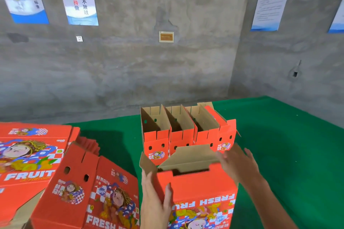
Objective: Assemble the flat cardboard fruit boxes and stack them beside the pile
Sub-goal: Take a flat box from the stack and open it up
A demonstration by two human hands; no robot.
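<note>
The green felt-covered work surface [279, 154] was spread wide, and the pile of flat red printed cardboard box blanks [33, 154] was seen lying at the left, with one loose folded red blank [89, 191] tilted against it. Behind, near the concrete wall, a row of assembled red cardboard fruit boxes [186, 132] was stood upright side by side, tops open; brown inner walls and shadow were shown, and no contents could be made out.

In front, the red cardboard fruit box being assembled [202, 197] was held upright, printing upside down, its long axis running left to right between the two hands. Its open upper end was turned to the camera: a brown cardboard flap [188, 156] was raised behind the opening, a smaller end flap [147, 165] splayed out at the left. Nothing was visible inside.

The left hand [154, 201] was wrapped round the box's near left corner, thumb pressed on the red front panel. The right hand [236, 161] was spread with fingers straight, just beside the right end of the raised flap; contact could not be confirmed. The right hand was judged nearer that flap, so folding it down was likely its job.
</note>
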